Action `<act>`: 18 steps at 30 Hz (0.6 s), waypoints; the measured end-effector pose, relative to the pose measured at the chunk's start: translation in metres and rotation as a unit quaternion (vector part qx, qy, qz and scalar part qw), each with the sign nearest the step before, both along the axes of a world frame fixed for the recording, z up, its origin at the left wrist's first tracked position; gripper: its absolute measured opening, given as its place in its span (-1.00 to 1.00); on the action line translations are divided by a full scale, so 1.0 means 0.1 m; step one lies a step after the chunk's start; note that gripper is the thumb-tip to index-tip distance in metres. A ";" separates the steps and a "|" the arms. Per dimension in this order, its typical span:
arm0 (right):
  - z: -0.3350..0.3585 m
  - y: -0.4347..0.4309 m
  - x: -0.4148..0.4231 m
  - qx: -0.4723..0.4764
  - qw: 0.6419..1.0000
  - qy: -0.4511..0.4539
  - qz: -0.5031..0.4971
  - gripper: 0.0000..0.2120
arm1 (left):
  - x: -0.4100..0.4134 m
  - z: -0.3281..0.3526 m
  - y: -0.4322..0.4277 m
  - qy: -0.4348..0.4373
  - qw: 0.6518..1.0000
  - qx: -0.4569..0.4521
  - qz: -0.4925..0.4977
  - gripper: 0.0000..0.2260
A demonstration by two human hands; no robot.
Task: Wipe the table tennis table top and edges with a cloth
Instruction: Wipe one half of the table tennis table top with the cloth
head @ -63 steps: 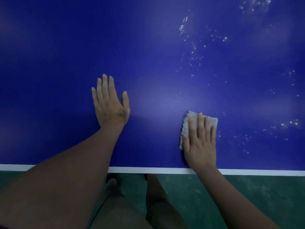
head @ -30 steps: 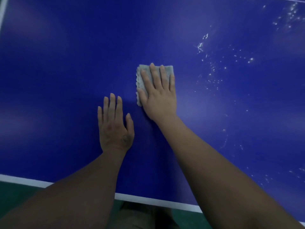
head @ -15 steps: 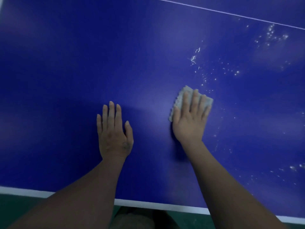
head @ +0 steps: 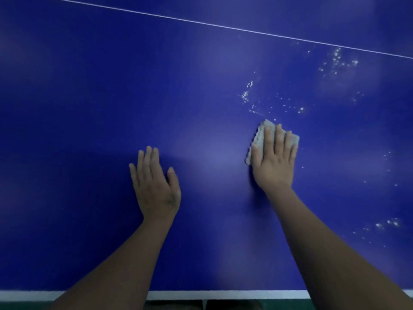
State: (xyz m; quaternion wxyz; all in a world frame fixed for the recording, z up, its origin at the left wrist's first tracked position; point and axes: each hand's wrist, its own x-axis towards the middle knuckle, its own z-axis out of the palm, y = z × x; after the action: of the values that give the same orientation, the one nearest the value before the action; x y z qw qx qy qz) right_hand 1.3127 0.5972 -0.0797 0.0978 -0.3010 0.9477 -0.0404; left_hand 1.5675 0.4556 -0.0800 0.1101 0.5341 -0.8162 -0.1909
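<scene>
The blue table tennis table top (head: 89, 130) fills the view. A small folded grey cloth (head: 259, 137) lies on it right of centre. My right hand (head: 273, 159) presses flat on the cloth with straight fingers, covering most of it. My left hand (head: 155, 186) rests flat on the bare blue surface to the left, fingers straight, holding nothing. White specks and smears (head: 248, 95) lie just beyond the cloth.
The table's white near edge (head: 201, 295) runs along the bottom, with green floor below it. A thin white line (head: 201, 22) crosses the table at the top. More white specks (head: 337, 59) sit at upper right and others (head: 388, 223) at lower right.
My right hand slid the cloth from the upper middle rightwards and nearer, and now sits a little farther right. My left hand stays planted in place.
</scene>
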 end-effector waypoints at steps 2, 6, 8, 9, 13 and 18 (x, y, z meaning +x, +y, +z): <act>-0.01 0.03 0.12 0.013 1.000 0.007 -0.001 -0.36 | -0.32 0.01 -0.13 0.021 0.999 -0.009 -0.037 -0.47; -0.02 -0.54 0.24 -0.018 0.996 0.023 0.085 -0.36 | -0.94 -0.02 -0.40 0.016 0.997 -0.032 -0.062 -0.47; -0.02 -0.97 0.28 -0.046 0.989 0.032 0.135 -0.36 | -1.04 -0.07 -0.50 0.000 0.999 -0.045 -0.029 -0.46; 0.00 -1.15 0.29 -0.055 0.986 0.035 0.154 -0.36 | -1.02 -0.07 -0.51 -0.013 0.999 -0.046 -0.007 -0.45; -0.12 -1.57 0.04 -0.085 0.972 0.037 0.216 -0.37 | -1.02 -0.19 -0.52 -0.091 0.994 -0.058 0.027 -0.40; -0.17 -1.16 -0.53 -0.074 0.987 0.036 0.135 -0.36 | -1.08 -0.20 -0.50 -0.135 0.988 -0.070 0.020 -0.37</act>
State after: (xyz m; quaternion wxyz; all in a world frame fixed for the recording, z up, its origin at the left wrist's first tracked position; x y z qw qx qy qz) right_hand 1.2601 0.4809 -0.0964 0.0459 -0.4339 0.8957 -0.0859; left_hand 1.4595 0.4053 -0.1004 0.0397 0.5620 -0.8242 -0.0571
